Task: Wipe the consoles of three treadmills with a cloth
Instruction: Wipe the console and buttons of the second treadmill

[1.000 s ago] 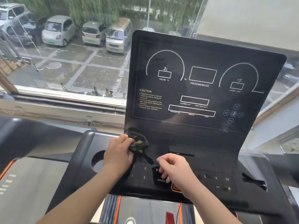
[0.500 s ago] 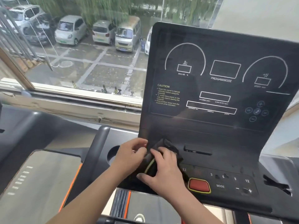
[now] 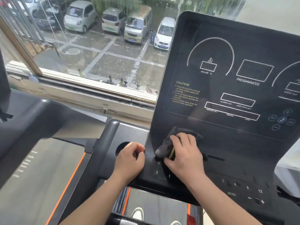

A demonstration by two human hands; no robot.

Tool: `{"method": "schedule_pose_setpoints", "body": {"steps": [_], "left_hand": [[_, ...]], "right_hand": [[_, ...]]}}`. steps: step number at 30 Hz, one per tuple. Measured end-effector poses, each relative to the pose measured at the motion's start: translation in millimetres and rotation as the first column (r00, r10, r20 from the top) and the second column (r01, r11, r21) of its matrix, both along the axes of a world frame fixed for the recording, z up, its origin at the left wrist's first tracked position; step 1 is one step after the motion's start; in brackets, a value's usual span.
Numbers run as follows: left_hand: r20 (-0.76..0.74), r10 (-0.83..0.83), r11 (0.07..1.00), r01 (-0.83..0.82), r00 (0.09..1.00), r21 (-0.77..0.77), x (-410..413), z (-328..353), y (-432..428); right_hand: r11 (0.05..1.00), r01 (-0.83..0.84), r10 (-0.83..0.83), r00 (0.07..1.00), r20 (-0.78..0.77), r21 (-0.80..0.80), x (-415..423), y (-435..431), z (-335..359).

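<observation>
Wiping the lower left corner of the console [image 3: 181, 46] looks to be the step in hand; the right hand [image 3: 183, 156] presses a dark cloth [image 3: 168, 143] against the foot of the upright panel, just above the number keys [image 3: 158, 167]; its fingers curl over the bunched fabric and the thumb tucks in beneath, so the cloth is gripped, not merely pushed; part of it pokes out past the fingertips toward the panel's left edge.

The left hand [image 3: 129, 158] rests on the tray beside the round cup holder [image 3: 121, 147], just left of the panel; its fingers are loosely curled and seem to hold nothing; it lies near the cloth but apart from it.

Most of the panel looks unwiped as yet, though dust is too fine to judge; the printed display area [image 3: 227, 88] rises well above the cloth; the next move probably calls for a broad sweep up and to the right across that face, with flat, even pressure and light contact over the keys so that none is pressed; which of the three treadmills this is I cannot tell.
</observation>
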State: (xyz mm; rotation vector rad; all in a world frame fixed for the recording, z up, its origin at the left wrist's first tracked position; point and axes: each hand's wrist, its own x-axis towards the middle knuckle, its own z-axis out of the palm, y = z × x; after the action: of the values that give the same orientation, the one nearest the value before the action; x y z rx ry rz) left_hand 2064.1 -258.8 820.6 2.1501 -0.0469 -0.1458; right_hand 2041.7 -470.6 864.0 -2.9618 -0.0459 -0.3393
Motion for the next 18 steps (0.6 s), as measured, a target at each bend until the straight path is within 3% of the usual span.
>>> {"method": "schedule_pose_setpoints", "body": {"steps": [3,8,11,14,16,18], "left_hand": [[0.0,0.021,0.999,-0.021,1.0,-0.043,2.4,-2.2,1.7],[-0.013,0.014,0.997,-0.015,1.0,-0.076,3.1,-4.4,7.0],[-0.01,0.025,0.997,-0.026,1.0,-0.074,3.3,-3.1,4.9],[-0.028,0.021,0.997,-0.023,0.999,-0.079,2.4,-2.8,3.8],[-0.015,0.018,0.997,-0.019,1.0,-0.079,2.4,-2.2,3.6],[-0.005,0.018,0.997,-0.018,1.0,-0.073,3.4,-2.7,3.8]], "right_hand": [[0.991,0.021,-0.005,0.993,-0.119,0.131,-6.5,35.1,-4.1],[0.965,-0.123,0.186,0.944,-0.274,0.23,-12.6,39.1,8.1],[0.97,-0.236,0.242,0.946,-0.215,0.056,-1.7,15.1,10.7],[0.986,-0.132,0.128,0.991,-0.043,-0.101,9.9,-5.1,6.6],[0.998,-0.01,0.01,1.0,-0.003,-0.067,8.5,-4.1,1.2],[0.989,0.15,-0.149,0.987,-0.057,0.017,3.5,8.2,-1.8]]}}
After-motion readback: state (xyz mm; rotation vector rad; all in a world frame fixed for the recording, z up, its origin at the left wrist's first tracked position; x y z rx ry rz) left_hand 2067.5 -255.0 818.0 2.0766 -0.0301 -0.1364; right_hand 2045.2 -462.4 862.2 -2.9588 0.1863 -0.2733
